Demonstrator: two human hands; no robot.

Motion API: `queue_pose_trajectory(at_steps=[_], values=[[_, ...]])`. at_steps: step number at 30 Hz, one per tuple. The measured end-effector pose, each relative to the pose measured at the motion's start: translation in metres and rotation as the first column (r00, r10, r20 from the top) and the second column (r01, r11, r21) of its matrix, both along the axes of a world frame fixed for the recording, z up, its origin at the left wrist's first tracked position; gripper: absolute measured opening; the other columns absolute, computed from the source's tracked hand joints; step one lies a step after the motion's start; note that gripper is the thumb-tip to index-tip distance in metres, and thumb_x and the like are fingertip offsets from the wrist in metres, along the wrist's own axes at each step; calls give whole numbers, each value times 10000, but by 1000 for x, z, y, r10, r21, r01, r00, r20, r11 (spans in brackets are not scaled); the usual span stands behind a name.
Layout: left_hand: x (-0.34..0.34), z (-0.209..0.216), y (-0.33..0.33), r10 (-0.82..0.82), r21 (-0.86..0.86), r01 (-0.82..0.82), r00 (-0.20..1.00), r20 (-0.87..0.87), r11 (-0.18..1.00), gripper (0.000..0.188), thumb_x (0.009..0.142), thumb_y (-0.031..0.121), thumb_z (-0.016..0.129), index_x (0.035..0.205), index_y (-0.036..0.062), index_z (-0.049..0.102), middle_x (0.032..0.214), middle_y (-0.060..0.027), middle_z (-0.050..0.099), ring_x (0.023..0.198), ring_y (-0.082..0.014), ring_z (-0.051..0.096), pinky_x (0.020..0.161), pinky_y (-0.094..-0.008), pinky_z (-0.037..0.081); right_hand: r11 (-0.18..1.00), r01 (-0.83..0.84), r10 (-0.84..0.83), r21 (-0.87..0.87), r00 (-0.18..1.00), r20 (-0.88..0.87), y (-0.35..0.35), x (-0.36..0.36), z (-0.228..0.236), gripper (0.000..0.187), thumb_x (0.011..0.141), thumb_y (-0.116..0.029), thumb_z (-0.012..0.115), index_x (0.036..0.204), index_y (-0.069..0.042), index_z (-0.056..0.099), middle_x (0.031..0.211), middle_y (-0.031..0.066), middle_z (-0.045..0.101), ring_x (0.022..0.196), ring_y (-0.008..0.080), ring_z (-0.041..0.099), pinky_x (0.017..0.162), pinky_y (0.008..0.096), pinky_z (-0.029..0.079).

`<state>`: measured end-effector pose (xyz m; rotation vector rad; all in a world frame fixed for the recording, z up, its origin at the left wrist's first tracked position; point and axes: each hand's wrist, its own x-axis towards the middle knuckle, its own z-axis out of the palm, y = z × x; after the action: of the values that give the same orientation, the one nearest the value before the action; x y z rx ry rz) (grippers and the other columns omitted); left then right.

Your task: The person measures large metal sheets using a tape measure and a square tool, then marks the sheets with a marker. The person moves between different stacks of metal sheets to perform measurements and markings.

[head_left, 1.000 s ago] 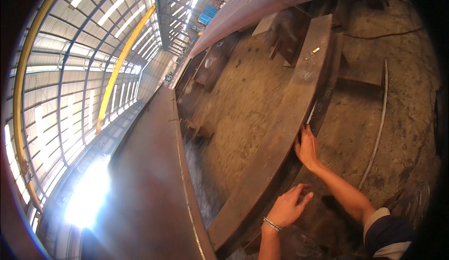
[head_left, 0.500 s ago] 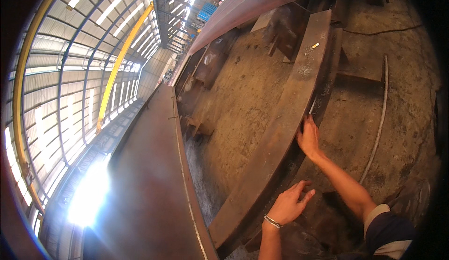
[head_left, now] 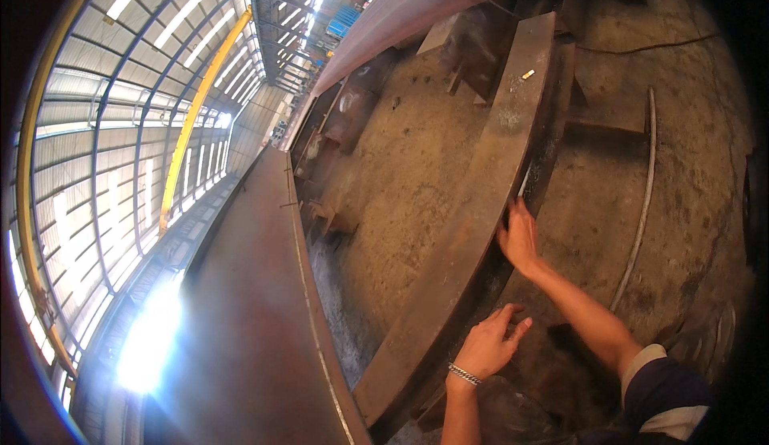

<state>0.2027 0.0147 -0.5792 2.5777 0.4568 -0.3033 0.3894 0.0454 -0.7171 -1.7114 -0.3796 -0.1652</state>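
A long rusty steel beam (head_left: 473, 213) runs from the near middle to the far right. At its right edge is my right hand (head_left: 519, 235), fingers bent and drawn together round the lower end of a thin pale stick (head_left: 525, 182). The stick lies along the beam's side; its exact kind is too small to make out. My left hand (head_left: 490, 344), a chain bracelet at its wrist, hovers nearer to me beside the beam, thumb and fingers apart and nothing in them. A small yellow-and-white object (head_left: 528, 74) lies on the far part of the beam's top.
A wide brown steel plate (head_left: 248, 301) with a raised edge stands at the left. Stained concrete floor (head_left: 400, 173) lies between it and the beam. On the right, a hose or bar (head_left: 647, 173) stretches along the floor near a short steel crosspiece (head_left: 605, 132). Another large steel member (head_left: 448, 0) crosses the far side.
The whole view has shifted slightly, so things sit a little farther left. Both hands keep nearly the same poses and places along the beam.
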Motion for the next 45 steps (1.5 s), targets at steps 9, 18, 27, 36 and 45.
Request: queue_pose_trajectory(at_steps=[9,18,27,36,45], values=[[4,9,-3,21,-5,-21,999,-33,1000,391,1013,373,597,1263,72,609,1095,-166,700,914,-321,693,833,-398,545,996,87,-89,27,993,79,3,-2,-1,509,837,1,623,1327,75,506,1208,312,571,1074,497,603,850,520,530],[8,9,-6,67,26,-64,987,-143,998,418,1010,361,623,1297,56,620,1115,-175,716,952,-254,722,848,-364,543,999,8,-6,50,999,-44,1,-2,6,620,824,14,649,1398,92,428,1121,293,545,1019,464,608,813,523,537],[11,5,-5,-13,108,26,993,-119,994,414,1029,344,595,1317,47,603,1107,-183,717,970,-252,720,874,-358,524,998,52,-51,46,999,-15,-2,-1,12,760,760,45,659,1457,134,370,1084,282,551,961,432,638,731,501,557],[12,5,-5,53,39,-47,983,-174,998,416,1028,352,597,1311,49,611,1081,-195,716,976,-250,723,878,-356,522,999,35,-36,-32,999,-18,1,4,11,805,724,71,678,1459,139,357,1107,320,554,928,439,655,670,476,570],[12,11,-11,53,60,-43,983,-175,997,392,1025,325,601,1307,53,614,1083,-183,721,967,-257,720,883,-358,523,999,-41,41,-35,999,-23,-2,5,12,785,734,74,668,1455,147,368,1136,295,563,966,442,652,715,463,575]])
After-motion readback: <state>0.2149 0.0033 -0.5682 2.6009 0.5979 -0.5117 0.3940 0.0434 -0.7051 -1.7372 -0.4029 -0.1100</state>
